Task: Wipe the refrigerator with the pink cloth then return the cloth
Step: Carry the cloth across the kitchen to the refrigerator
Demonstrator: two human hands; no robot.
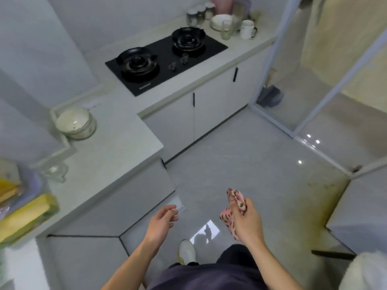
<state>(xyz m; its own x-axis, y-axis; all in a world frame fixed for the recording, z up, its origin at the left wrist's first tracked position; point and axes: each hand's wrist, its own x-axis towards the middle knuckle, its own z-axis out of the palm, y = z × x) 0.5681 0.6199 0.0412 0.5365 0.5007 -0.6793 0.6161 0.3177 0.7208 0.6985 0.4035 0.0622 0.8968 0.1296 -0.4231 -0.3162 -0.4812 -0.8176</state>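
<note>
Right hand (248, 221) is curled round bunched pink cloth (227, 217); left hand (160, 221) is held loosely open, nothing gripped, above floor (251, 153).

The pink cloth (234, 206), near and right of middle, carries dark leopard-like spots. The far hob (215, 48) is black, set in a pale cream tabletop (117, 139) over white cabinet doors (215, 101) with thin black handles. The floor (240, 160) is glossy light grey tile. The bowl (73, 122) at left is cream, the near-left packets (27, 216) yellow, the far mug (247, 28) white, and the near shoe (186, 250) white with yellow.
</note>
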